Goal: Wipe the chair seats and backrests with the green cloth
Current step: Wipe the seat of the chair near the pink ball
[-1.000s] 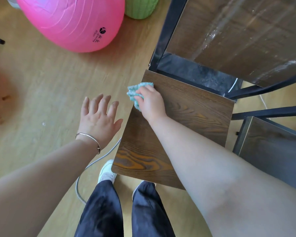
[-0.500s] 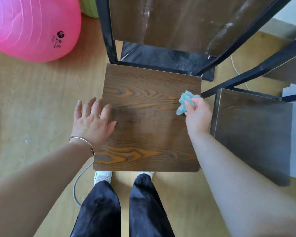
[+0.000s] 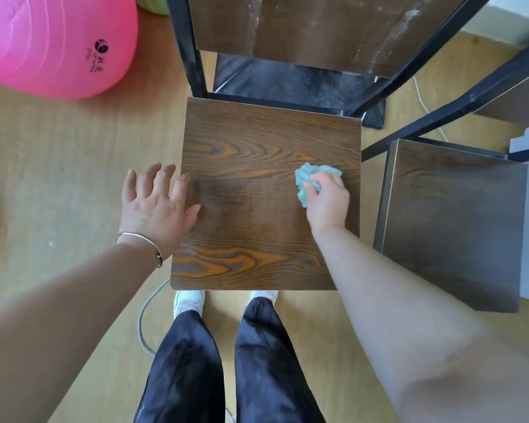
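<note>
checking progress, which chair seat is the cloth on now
The lighter, orange-grained seat, where the right hand holds the green cloth; the darker seat beside it is bare.

Seat point(image 3: 266, 209) matt grained wood; cloth point(image 3: 310, 175) fuzzy; ball point(image 3: 49, 41) glossy.

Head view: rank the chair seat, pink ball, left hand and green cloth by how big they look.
1. chair seat
2. pink ball, though the frame cuts it off, so its full size is unsure
3. left hand
4. green cloth, partly covered by the right hand
</note>
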Motion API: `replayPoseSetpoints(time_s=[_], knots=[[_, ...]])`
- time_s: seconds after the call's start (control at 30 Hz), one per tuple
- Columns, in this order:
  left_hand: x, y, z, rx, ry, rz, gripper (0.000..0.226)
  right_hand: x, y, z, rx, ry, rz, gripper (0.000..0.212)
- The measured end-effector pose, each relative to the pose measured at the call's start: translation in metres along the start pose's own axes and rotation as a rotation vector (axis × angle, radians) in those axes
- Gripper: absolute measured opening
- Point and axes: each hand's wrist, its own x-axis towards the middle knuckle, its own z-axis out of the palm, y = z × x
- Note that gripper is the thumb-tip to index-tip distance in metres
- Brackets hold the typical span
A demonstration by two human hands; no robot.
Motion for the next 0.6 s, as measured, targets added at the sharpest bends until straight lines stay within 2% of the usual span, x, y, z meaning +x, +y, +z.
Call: replayPoseSetpoints(time_s=[0.13, 0.33, 0.47, 0.6], knots=[[-0.013, -0.012, -0.001, -0.003, 0.001, -0.016, 0.056, -0.032, -0.04, 0.031, 0.068, -0.102, -0.106, 0.007], [-0.038, -0.038, 0.003, 0.002, -0.013, -0.073, 0.056, -0.07, -0.096, 0.07, 0.043, -0.266, -0.32, 0.009], [-0.058, -0.051, 0.002, 0.016, -0.032, -0.103, 0.056, -0.089, -0.113, 0.084, 0.036, -0.354, -0.443, 0.008], [-0.072, -0.055, -0.001, 0.038, -0.05, -0.103, 0.056, -0.093, -0.115, 0.08, 0.068, -0.446, -0.484, 0.008]])
